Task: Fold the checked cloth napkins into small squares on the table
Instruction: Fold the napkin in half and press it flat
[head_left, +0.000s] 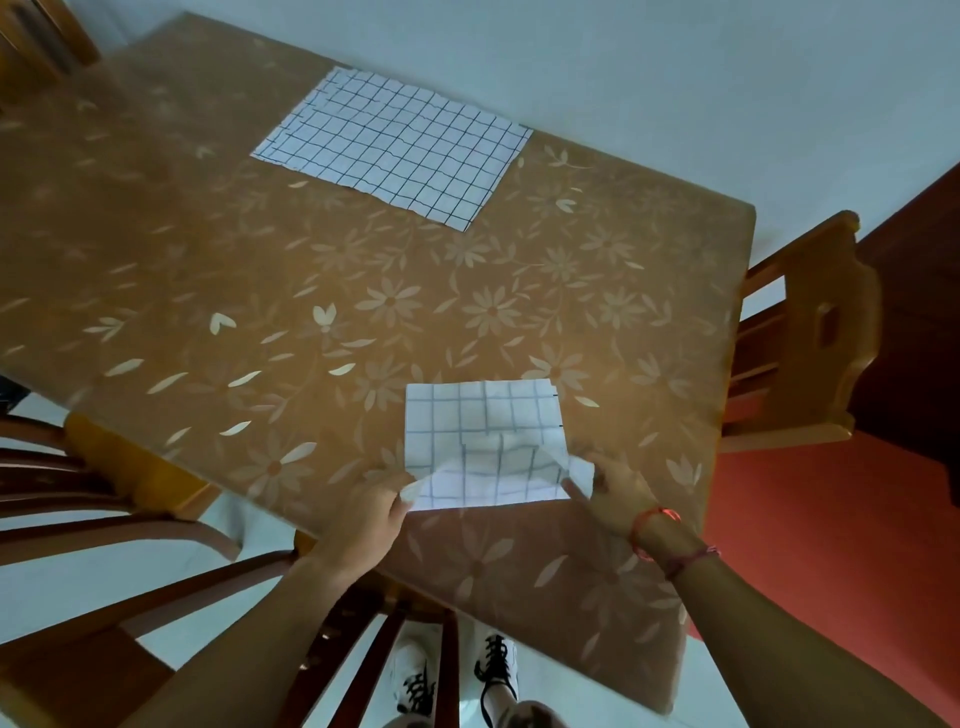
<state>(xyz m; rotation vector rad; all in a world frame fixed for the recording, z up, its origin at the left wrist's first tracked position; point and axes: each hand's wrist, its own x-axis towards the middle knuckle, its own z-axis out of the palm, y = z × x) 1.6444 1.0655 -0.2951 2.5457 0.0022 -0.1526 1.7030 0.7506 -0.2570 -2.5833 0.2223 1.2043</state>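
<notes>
The half-folded white checked cloth napkin (485, 441) is pinched at both near corners by left-hand fingers (404, 493) and right-hand fingers (574, 488); its free edge lies straight ahead.

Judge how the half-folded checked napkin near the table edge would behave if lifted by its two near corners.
The half-folded napkin would probably sag between the left hand and right hand: its near edge already droops and wrinkles. It looks thin and light. The loose layers would likely fall open, since nothing holds the folds. It seems unlikely to slide on the floral tablecloth unaided.
</notes>
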